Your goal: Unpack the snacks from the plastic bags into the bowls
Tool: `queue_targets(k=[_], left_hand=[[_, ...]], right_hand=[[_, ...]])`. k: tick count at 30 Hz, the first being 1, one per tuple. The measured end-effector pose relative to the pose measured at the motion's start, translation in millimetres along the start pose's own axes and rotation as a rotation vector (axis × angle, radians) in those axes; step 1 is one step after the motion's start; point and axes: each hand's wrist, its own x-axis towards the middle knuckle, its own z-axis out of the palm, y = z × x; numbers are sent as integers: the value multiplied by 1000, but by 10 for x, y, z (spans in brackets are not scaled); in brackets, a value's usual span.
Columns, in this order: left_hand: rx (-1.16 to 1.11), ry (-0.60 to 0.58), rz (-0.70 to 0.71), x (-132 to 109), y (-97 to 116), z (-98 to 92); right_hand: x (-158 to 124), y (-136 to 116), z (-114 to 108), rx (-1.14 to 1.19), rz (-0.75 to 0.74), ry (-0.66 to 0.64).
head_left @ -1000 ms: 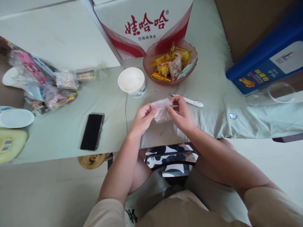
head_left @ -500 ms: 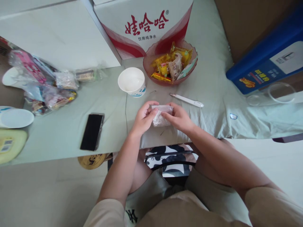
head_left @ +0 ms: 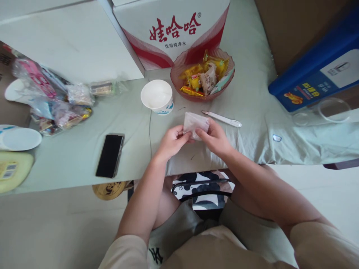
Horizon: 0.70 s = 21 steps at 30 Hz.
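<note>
A small whitish translucent packet [head_left: 195, 123] is held up between both hands over the near part of the cloth-covered table [head_left: 129, 116]. My left hand [head_left: 173, 141] pinches its lower left corner, thumb in front. My right hand [head_left: 214, 137] grips its right side, the thumb lying across the front. Just beyond the hands stands a white paper cup [head_left: 157, 96] with a blue print near its base. Behind to the right, a pink glass bowl [head_left: 175, 80] holds several yellow-wrapped snacks [head_left: 193, 76]. A white pen-like cutter [head_left: 223, 118] lies right of the packet.
A black phone [head_left: 110, 155] lies at the left near the table edge. Plastic-wrapped items [head_left: 66, 112] and a yellow-green container [head_left: 14, 170] are farther left. A white-and-red box [head_left: 171, 33] stands behind the bowl. At right are a blue box [head_left: 314, 71] and a clear cup [head_left: 322, 114].
The packet has been raised and tilted away from me, so that more of its broad face shows. Both hands have shifted their fingers slightly around it.
</note>
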Motion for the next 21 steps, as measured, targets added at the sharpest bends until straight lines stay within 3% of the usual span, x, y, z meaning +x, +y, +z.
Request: queue_targets(k=[4, 7, 10, 13, 16, 18, 21], left_hand=[[148, 35, -11, -25, 64, -2], [272, 108, 46, -50, 116, -34], [263, 198, 109, -78, 158, -73], [235, 212, 112, -100, 172, -100], [223, 236, 147, -89, 138, -102], [161, 320, 206, -58, 90, -95], [55, 471, 240, -8, 13, -81]], right_hand=[[11, -60, -60, 38, -7, -9], [14, -72, -88, -103, -12, -127], [13, -41, -64, -150, 5, -195], [13, -16, -19, -37, 2, -179], [25, -31, -24, -69, -14, -180], [34, -54, -79, -130, -45, -80], [-4, -92, -212, -210, -112, 257]])
